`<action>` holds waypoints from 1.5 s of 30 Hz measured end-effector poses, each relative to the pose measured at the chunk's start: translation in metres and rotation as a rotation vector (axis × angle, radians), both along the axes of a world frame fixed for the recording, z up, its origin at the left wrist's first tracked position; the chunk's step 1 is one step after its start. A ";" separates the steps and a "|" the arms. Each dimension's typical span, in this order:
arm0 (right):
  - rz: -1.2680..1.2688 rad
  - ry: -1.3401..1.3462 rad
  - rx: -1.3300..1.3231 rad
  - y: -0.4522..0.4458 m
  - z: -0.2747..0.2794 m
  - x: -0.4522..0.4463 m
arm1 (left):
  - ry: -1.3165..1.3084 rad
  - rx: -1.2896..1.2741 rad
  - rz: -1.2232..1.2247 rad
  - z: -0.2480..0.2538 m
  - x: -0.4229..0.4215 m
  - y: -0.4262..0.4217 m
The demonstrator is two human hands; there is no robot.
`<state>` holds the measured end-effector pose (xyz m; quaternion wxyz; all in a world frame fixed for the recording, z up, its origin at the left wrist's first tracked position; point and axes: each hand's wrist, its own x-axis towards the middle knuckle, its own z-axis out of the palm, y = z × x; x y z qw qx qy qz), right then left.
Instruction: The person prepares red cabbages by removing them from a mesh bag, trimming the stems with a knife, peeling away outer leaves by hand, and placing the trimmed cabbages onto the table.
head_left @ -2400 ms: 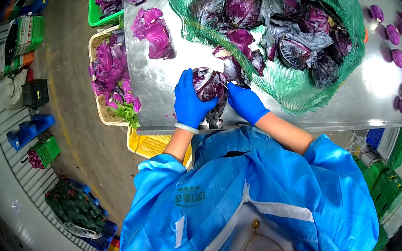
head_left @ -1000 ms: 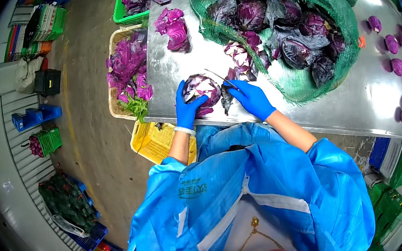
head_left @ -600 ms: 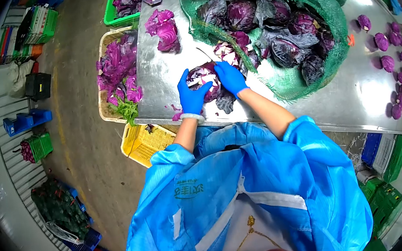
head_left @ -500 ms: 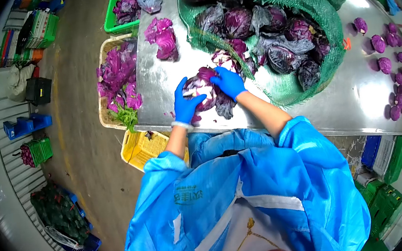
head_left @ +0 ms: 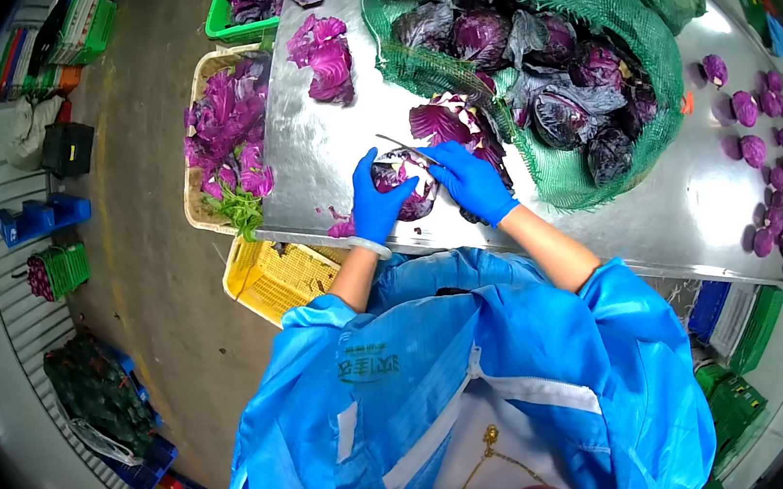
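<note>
A purple cabbage (head_left: 417,198) with pale cut patches sits near the front edge of the metal table, between my gloved hands. My left hand (head_left: 380,197) is wrapped round its left side, the thumb on top. In my right hand (head_left: 473,179) is a knife (head_left: 404,146), its thin blade pointing left over the top of the cabbage. Loose purple leaves and pale trimmings (head_left: 455,121) lie just beyond my right hand. Small leaf scraps (head_left: 340,223) are left of my left hand.
A green mesh bag (head_left: 553,166) full of dark cabbages lies at the back. Several small purple cabbages (head_left: 752,150) stand at the right. Leaves (head_left: 328,64) lie on the metal table (head_left: 303,158); leaf-filled crates (head_left: 196,185) and a yellow basket (head_left: 269,281) are at the left.
My right hand has drawn back from the cabbage, and the knife blade now lies over its top. A large purple leaf has come to rest on the trimmings beyond.
</note>
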<state>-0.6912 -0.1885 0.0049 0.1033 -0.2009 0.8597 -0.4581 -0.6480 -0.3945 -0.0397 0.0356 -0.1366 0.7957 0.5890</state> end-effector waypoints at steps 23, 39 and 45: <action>-0.256 0.147 0.328 0.023 -0.090 -0.053 | 0.083 0.020 -0.559 0.030 -0.006 -0.028; 0.007 -0.026 0.172 -0.018 -0.012 -0.029 | -0.050 0.245 0.088 0.011 -0.003 0.010; -0.088 0.116 0.247 -0.014 -0.021 -0.051 | -0.024 0.190 -0.319 0.021 -0.015 -0.025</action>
